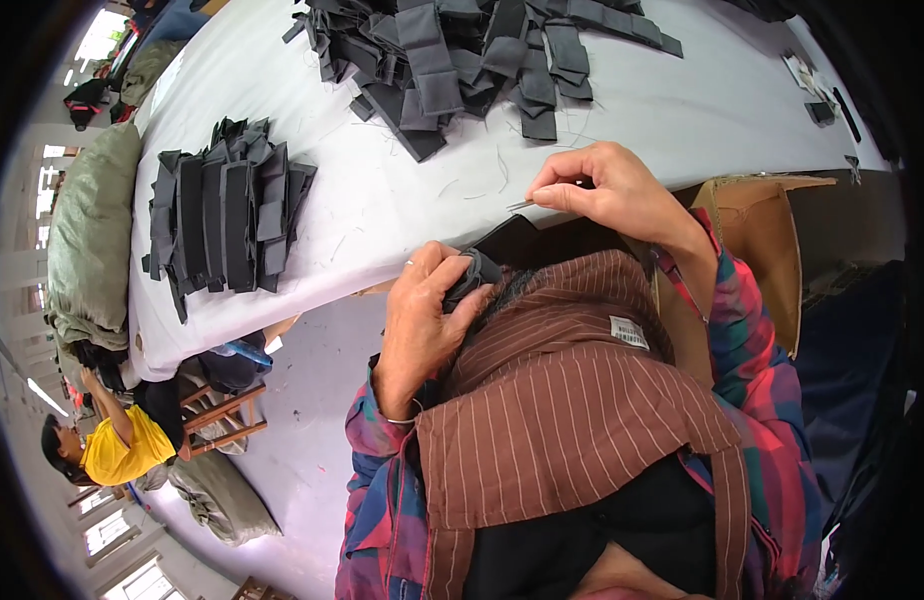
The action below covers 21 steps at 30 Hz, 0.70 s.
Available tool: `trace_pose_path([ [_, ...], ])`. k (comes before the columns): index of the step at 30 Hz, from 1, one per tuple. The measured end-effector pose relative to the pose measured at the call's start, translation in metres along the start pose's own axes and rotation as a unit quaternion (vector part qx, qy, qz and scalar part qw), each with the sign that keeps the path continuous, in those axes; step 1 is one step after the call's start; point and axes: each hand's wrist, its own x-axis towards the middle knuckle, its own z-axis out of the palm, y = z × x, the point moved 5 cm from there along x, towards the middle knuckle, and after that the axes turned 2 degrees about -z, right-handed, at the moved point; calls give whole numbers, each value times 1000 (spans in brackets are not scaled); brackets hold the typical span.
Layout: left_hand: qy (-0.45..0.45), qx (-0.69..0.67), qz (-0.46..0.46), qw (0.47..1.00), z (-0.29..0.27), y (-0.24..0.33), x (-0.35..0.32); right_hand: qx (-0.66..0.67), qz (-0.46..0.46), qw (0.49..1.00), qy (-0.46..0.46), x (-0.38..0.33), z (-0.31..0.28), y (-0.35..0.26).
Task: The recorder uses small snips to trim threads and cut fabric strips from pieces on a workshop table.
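Note:
Bunched in the curled fingers of my left hand (427,310) is a dark grey fabric strip (474,275), held above my lap at the table's near edge. A flat dark end of fabric (507,238) sticks out beyond it, toward my right hand. My right hand (607,190) is closed in a pinch over the table edge. From its fingertips pokes a thin, pointed, two-pronged grey thing (520,206), like the tips of a small tool; most of it is hidden by the fingers.
On the white-covered table (382,220) lie a loose heap of dark grey fabric pieces (432,70) and a stacked bundle (222,210). An open cardboard box (767,230) stands at right. Left are a stuffed sack (92,230), a wooden stool (222,420) and a person in yellow (127,445).

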Motion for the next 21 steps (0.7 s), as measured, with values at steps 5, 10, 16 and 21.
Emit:
trace_pose_path([
  [5,-9,19,11,1000,2,-2,3,-60,-4,998,6,2,-2,-6],
  [10,-8,32,17,999,3,-2,6,-71,2,997,6,3,-2,-6],
  [16,2,12,1,1000,2,-8,7,29,15,999,18,4,-3,3],
  [21,-17,-241,-60,968,4,-13,19,128,-57,988,57,-1,18,-4],
])
